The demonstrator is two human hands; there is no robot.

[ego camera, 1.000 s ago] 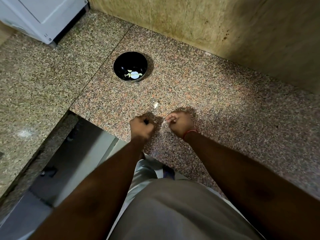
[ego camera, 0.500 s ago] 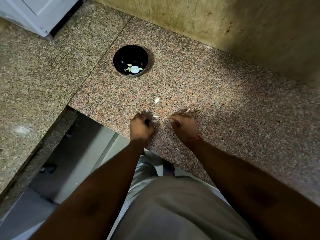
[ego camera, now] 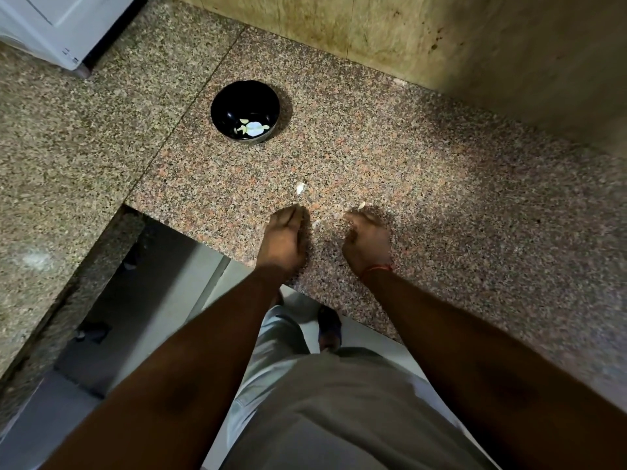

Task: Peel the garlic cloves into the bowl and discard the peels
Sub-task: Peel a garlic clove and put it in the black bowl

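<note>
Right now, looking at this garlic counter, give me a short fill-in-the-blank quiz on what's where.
1. The bowl is coloured ____.
2. The pale garlic pieces lie inside the ____.
3. The red thread is tied round the wrist of the ____ hand.
4. The left hand and the peel scraps are over a countertop made of speckled ____.

Missing words: black; bowl; right; granite

No text, label, brand, number or sign can be read on anything seen from the head camera.
</note>
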